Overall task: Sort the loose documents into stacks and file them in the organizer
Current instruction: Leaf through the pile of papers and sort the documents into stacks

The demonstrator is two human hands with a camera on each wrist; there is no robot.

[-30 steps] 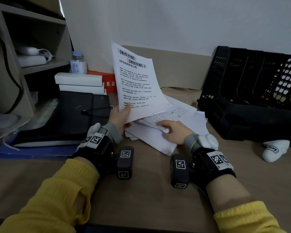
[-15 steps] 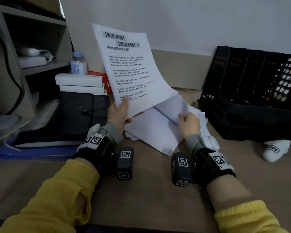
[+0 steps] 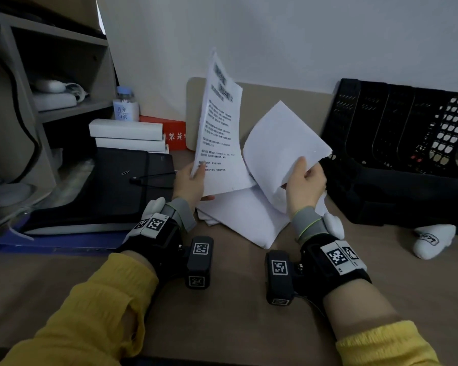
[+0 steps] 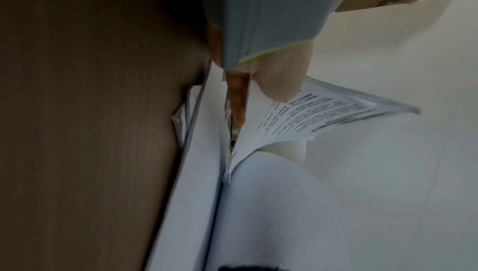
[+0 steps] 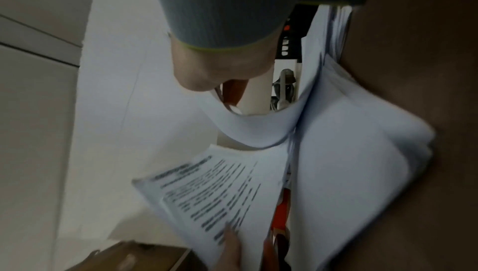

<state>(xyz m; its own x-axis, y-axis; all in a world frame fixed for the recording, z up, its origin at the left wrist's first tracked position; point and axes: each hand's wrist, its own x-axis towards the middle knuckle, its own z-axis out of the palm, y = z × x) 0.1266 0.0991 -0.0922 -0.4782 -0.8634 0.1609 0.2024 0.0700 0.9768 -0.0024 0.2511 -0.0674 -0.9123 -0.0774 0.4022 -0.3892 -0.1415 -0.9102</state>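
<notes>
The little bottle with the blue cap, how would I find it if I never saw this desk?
Start at the wooden shelf unit on the left of the desk. Just right of its lower shelf, against the wall, the bottle stands behind two stacked white boxes, beside a red box. It is the only upright clear thing there, with a blue cap and a white label.

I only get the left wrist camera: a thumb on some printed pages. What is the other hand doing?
Observer: The right hand holds a curled bundle of blank sheets raised above the desk pile.
Operator: Where would those get filed?
Observer: A black organizer stands to the right of the pile, near the wall.
Operator: Are my printed pages flat or raised?
Observer: The left hand holds the printed pages nearly upright, beside the blank sheets.
</notes>
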